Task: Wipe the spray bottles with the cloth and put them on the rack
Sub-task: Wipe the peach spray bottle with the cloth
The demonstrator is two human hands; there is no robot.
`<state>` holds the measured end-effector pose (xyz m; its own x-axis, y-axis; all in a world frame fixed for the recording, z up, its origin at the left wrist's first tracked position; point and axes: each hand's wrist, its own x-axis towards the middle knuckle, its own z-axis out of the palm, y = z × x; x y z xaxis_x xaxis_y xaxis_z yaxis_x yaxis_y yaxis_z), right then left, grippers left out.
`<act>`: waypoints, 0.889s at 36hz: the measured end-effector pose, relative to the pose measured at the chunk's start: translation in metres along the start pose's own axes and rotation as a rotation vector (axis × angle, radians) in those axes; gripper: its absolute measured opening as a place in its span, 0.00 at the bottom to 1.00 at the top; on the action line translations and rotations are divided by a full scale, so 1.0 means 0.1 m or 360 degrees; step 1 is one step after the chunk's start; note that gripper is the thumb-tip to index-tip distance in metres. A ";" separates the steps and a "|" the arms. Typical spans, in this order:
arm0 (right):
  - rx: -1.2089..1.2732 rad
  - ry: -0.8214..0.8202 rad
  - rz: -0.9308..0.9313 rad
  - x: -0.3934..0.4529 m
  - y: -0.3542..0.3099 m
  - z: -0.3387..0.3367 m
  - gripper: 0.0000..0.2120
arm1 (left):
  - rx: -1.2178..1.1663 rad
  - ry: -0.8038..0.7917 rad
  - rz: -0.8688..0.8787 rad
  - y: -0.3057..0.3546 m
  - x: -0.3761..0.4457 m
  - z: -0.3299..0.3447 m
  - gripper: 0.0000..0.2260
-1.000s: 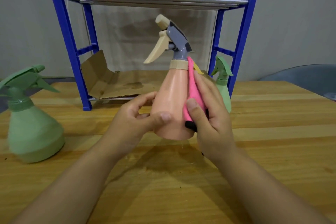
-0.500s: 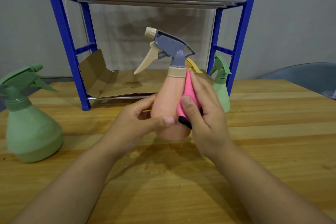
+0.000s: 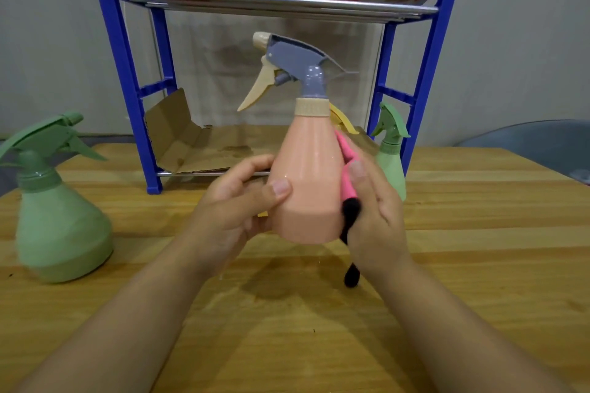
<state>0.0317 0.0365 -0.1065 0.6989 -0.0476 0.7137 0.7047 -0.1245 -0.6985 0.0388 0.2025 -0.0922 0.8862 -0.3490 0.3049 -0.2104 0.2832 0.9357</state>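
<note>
Your left hand (image 3: 236,204) gripped the pink spray bottle (image 3: 308,182) while your right hand (image 3: 373,214) pressed the pink cloth (image 3: 346,166) against it.

Two bare forearms, no sleeves in view, hands (image 3: 238,210) ungloved, short trimmed nails

The held bottle (image 3: 306,188) is peach with a grey sprayer, cream trigger and collar. The cloth (image 3: 346,166) is pink, edged black. Two other bottles (image 3: 60,223) (image 3: 391,156) are green. The rack (image 3: 124,73) is blue with silver rails; the table (image 3: 479,265) is honey-brown wood.
</note>
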 end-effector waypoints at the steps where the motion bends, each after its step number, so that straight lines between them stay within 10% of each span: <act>1: 0.0147 0.0018 0.0133 0.01 0.02 0.00 0.19 | 0.0001 -0.0008 -0.0003 -0.01 0.00 0.01 0.29; 14: -0.0679 0.0056 -0.0254 0.00 0.09 -0.05 0.24 | 0.0421 0.0233 0.0104 -0.05 0.00 0.17 0.13; 21: -0.0826 -0.0040 -0.0714 0.00 0.05 -0.02 0.23 | 0.0102 0.0179 0.0120 0.01 -0.01 0.19 0.22; 28: -0.0066 -0.0069 0.0076 -0.02 0.06 -0.03 0.25 | 0.0008 0.0183 0.0207 0.02 0.04 0.09 0.24; 32: -0.0166 -0.0077 -0.0015 -0.07 0.03 -0.02 0.27 | 0.0008 0.0261 0.0205 0.01 0.07 0.06 0.22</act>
<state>0.0293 0.0348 -0.1137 0.6994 0.0017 0.7148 0.6963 -0.2272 -0.6808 0.0428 0.1948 -0.0882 0.9071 -0.1598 0.3893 -0.3278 0.3116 0.8919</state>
